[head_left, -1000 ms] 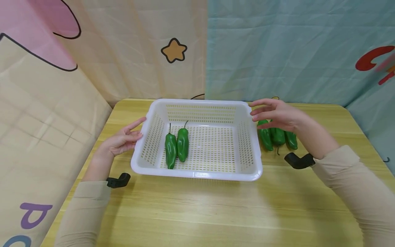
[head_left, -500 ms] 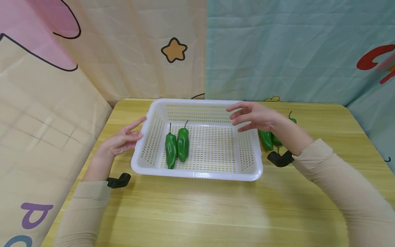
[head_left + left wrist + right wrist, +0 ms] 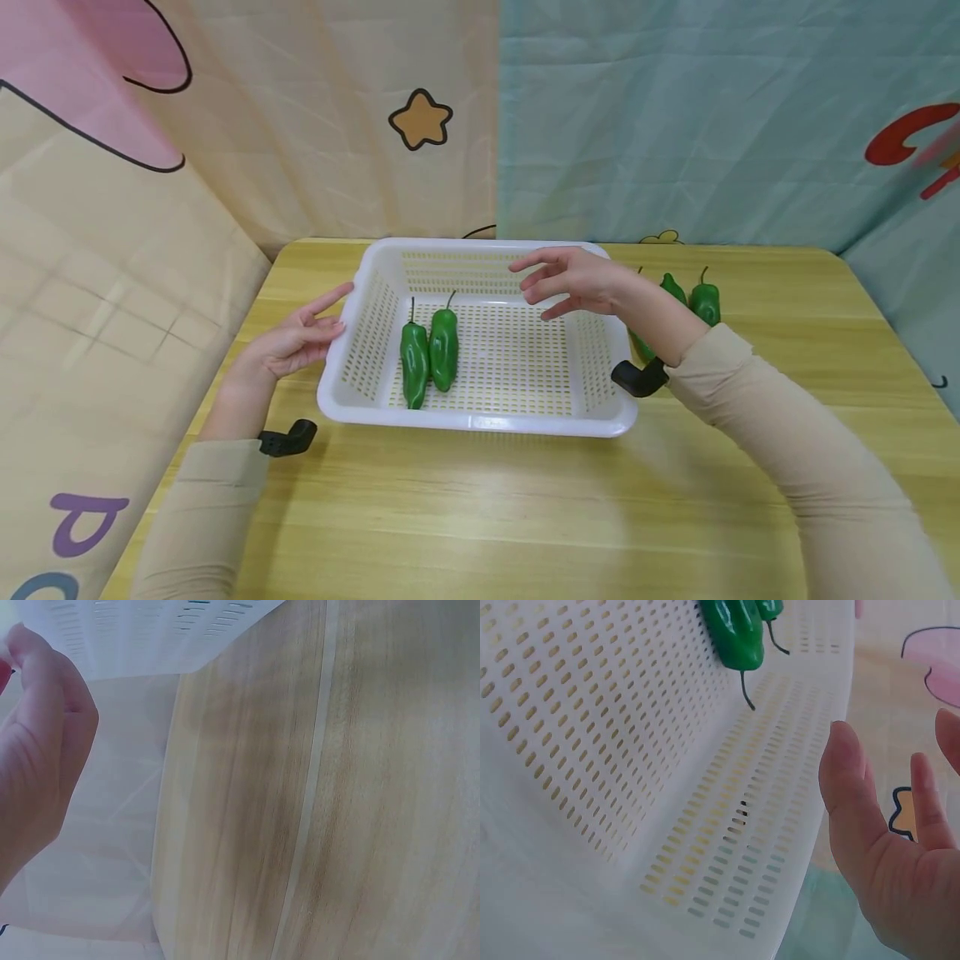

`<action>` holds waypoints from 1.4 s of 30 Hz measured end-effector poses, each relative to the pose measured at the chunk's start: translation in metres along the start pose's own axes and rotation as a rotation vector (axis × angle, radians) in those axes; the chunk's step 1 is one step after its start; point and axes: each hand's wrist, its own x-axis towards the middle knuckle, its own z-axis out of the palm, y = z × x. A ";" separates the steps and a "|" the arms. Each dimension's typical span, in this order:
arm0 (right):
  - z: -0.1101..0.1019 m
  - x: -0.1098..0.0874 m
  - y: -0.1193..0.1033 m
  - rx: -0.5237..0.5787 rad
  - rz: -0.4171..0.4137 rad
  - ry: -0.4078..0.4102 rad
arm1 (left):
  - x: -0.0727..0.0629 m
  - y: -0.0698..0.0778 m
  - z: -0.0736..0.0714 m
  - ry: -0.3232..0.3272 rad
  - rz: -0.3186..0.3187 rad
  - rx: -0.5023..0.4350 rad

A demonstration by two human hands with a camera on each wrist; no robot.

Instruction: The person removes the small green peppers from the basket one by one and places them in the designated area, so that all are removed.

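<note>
Two peppers (image 3: pixel 444 352) lie front-to-back near the left edge of the basket (image 3: pixel 480 423); left hand (image 3: pixel 295 342), fingers extended, touches that edge; right hand (image 3: pixel 579 280) hovers rightward, loosely spread, empty.

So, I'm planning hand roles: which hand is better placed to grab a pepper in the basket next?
Probably the right hand: it hangs over the basket, holding nothing. The left hand is outside, with the basket's side between it and the two peppers.
</note>
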 end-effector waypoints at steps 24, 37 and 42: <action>0.046 0.053 0.017 0.014 0.048 -0.095 | 0.001 -0.002 -0.001 0.000 0.007 -0.023; 0.073 0.079 0.028 -0.085 0.162 -0.031 | 0.001 -0.001 0.000 0.014 0.013 -0.011; 0.079 0.086 0.032 -0.103 0.175 -0.013 | 0.002 -0.001 -0.001 0.011 0.011 -0.021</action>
